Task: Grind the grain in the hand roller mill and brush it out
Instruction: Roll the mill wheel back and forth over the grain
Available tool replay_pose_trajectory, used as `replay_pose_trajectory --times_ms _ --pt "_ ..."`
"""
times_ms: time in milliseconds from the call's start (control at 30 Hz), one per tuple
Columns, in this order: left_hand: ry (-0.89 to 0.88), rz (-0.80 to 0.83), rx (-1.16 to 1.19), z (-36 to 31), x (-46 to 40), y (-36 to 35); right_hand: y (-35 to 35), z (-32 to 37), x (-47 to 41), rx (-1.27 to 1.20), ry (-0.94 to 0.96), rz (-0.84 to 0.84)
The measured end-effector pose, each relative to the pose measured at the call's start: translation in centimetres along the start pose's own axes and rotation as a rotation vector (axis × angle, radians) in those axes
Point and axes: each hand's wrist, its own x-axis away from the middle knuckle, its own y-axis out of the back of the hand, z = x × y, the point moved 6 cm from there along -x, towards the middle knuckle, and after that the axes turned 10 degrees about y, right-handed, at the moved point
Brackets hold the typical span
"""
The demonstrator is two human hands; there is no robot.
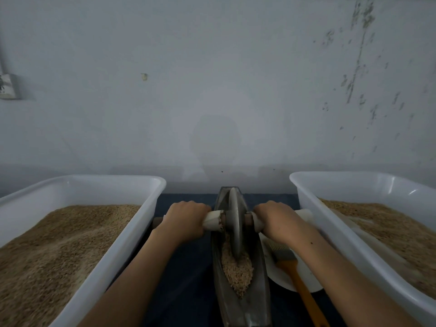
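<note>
A dark boat-shaped metal trough (236, 303) lies lengthwise in front of me on a dark blue cloth. A grey grinding wheel (234, 220) stands upright in it, toward the far end. My left hand (184, 219) grips the pale handle (213, 220) on the wheel's left side. My right hand (276, 220) grips the matching handle on the right. Crushed grain (236, 272) lies in the trough on the near side of the wheel. A brush (286, 258) with an orange handle rests on a white plate (283, 277) to the right of the trough.
Two large white plastic tubs flank the mill. The left tub (146, 208) and the right tub (304, 199) both hold tan grain. A pale wall stands close behind, with a socket box (8, 87) at far left.
</note>
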Motion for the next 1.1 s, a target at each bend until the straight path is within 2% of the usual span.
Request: replay_pose_trajectory --times_ms 100,200,367,500,600,667,833,967,1100 --pt "0.007 -0.056 -0.011 -0.1 0.1 0.2 0.3 0.3 0.1 0.042 -0.014 0.027" --pt "0.013 -0.044 -0.032 -0.2 0.1 0.2 0.4 0.2 0.1 0.038 -0.03 0.075" --pt "-0.003 0.101 -0.04 0.0 0.0 -0.1 0.1 -0.3 0.5 0.005 -0.025 0.21" --pt "-0.015 0.233 0.003 0.2 0.2 -0.4 0.1 -0.7 1.1 -0.051 0.004 0.248" --pt "-0.008 0.273 0.042 0.3 0.2 -0.6 0.1 -0.9 1.1 -0.067 0.006 0.23" --pt "0.004 0.241 0.035 0.4 0.1 -0.5 0.0 -1.0 0.7 -0.039 -0.011 0.196" --pt "0.052 0.026 -0.006 0.4 -0.1 0.1 -0.4 -1.1 -0.3 0.052 -0.076 0.09" --pt "0.059 0.012 0.046 0.6 0.1 0.0 0.2 -0.7 -0.3 0.162 -0.032 -0.077" --pt "0.065 0.023 -0.01 0.5 0.0 0.0 0.2 -0.7 0.0 0.139 -0.059 0.003"
